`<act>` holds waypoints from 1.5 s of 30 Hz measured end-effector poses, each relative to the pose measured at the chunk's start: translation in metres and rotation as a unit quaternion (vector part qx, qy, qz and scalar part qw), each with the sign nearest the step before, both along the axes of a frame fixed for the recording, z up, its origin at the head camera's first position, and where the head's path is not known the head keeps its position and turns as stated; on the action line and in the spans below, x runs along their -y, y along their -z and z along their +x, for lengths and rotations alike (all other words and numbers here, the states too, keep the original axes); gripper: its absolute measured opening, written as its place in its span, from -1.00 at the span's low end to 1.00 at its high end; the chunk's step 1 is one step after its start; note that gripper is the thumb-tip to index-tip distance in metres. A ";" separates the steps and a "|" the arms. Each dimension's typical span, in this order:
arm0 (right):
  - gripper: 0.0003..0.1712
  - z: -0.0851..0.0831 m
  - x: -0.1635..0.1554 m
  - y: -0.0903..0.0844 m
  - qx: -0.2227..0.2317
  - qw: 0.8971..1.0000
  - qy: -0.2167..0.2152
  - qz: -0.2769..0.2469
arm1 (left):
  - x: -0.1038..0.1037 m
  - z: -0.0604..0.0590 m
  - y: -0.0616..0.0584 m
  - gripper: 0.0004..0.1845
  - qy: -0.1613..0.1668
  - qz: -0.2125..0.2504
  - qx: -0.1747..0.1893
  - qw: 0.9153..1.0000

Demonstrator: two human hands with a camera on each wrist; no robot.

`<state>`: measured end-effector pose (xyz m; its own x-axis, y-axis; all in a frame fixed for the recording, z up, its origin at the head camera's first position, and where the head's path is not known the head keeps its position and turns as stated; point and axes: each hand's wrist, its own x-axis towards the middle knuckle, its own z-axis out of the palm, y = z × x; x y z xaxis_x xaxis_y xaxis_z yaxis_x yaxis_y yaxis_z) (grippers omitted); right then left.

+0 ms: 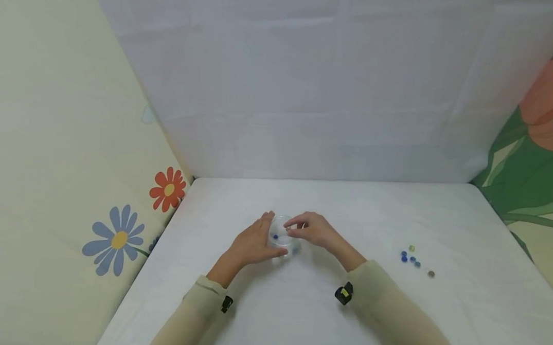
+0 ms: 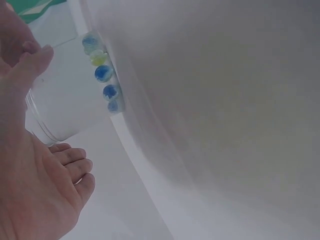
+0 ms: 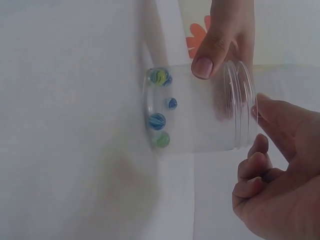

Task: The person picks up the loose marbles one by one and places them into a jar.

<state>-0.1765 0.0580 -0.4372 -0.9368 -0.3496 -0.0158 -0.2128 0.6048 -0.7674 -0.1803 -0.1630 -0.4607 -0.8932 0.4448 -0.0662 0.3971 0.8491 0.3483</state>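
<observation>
A clear plastic jar with a ridged rim stands upright on the table. Several blue, yellow and green marbles lie on its bottom. My left hand holds the jar, thumb on the near side and fingers round the far side. Over the jar's mouth is my right hand, its thumb and index fingertip pinching a small marble that the fingers mostly hide. In the right wrist view those fingertips are right at the rim.
Several loose blue and green marbles lie in a cluster on the white-covered table, to the right of my right forearm. A brownish marble sits a little apart. A white cloth hangs behind, with flower-patterned panels on both sides.
</observation>
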 end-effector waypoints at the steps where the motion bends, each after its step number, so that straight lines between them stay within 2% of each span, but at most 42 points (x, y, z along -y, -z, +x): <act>1: -0.74 0.000 0.001 0.000 0.002 1.000 0.002 0.001 | 0.000 0.000 0.000 0.26 0.001 -0.001 -0.001 1.000; 15: -0.74 -0.003 0.007 0.000 0.023 1.000 0.012 0.014 | 0.002 0.000 -0.001 0.26 0.008 -0.006 -0.004 1.000; 26: -0.72 0.003 0.003 -0.002 0.022 1.000 0.011 0.012 | 0.004 0.004 -0.004 0.27 0.007 -0.013 0.013 1.000; 31: -0.71 0.005 -0.009 -0.011 0.012 1.000 0.020 -0.003 | 0.003 0.001 -0.005 0.26 0.005 -0.011 0.005 1.000; 38: -0.65 0.010 -0.033 -0.024 0.011 1.000 0.024 0.003 | 0.005 0.001 -0.004 0.25 -0.003 -0.002 0.008 1.000; 45: -0.58 0.015 -0.061 -0.029 0.015 0.999 0.035 -0.004 | 0.007 0.002 -0.005 0.24 0.002 -0.003 0.005 1.000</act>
